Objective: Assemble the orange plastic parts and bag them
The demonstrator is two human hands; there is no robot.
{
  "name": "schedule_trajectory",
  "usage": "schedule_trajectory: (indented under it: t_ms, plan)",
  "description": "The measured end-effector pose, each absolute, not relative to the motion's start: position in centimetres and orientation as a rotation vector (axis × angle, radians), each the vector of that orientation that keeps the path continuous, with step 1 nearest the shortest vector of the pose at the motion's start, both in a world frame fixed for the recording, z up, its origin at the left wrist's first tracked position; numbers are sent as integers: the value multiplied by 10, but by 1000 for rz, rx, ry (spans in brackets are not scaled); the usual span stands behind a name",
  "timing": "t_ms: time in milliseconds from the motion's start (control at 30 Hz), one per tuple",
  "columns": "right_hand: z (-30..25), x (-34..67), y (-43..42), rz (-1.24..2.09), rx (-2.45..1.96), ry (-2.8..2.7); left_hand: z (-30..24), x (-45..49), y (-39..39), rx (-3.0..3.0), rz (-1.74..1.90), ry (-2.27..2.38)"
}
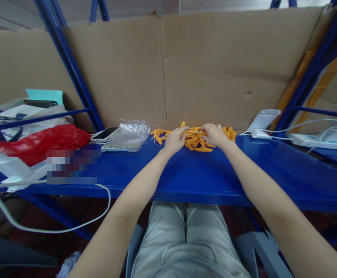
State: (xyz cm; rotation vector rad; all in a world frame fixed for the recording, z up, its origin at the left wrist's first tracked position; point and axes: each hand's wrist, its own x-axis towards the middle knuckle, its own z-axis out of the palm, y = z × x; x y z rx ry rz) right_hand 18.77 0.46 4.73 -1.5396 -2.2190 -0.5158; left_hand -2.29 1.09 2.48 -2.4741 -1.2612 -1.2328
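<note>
A pile of orange plastic pieces lies at the back of the blue table, against the cardboard. Some pieces have hooked or branching shapes, and small chains show at the pile's left end. My left hand is curled at the left part of the pile, with an orange plastic piece sticking up by its fingers. On the pile's right side, my right hand rests with bent fingers and the thumb apart, touching the pieces. Short round orange pieces stand just right of that hand. Both sets of fingertips are partly hidden.
Left of the pile lies a clear plastic bag, beside a phone. A red bag and white cables are farther left. A white packet and a power strip sit right. Blue posts flank the cardboard.
</note>
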Motion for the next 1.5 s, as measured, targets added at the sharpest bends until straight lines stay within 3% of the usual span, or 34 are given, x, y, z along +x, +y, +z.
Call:
schedule_trajectory:
  t_ms: [233, 467, 767, 1267, 1500]
  plan:
    - [56, 214, 7, -467, -1769, -1893, 23, -25, 11, -2460, -1250, -1248]
    - [47, 266, 23, -211, -2038, -1569, 24, -24, 11, -2459, -1228, -1257]
    - [38, 287, 24, -143, -2278, -1530, 21, -25, 14, -2447, -1257, -1211]
    - [34, 284, 17, -184, -2413, -1517, 23, -24, 11, -2504, -1228, -1233]
    - [45, 271, 9, -291, -2214, -1448, 24, -24, 6, -2587, -1194, -1216]
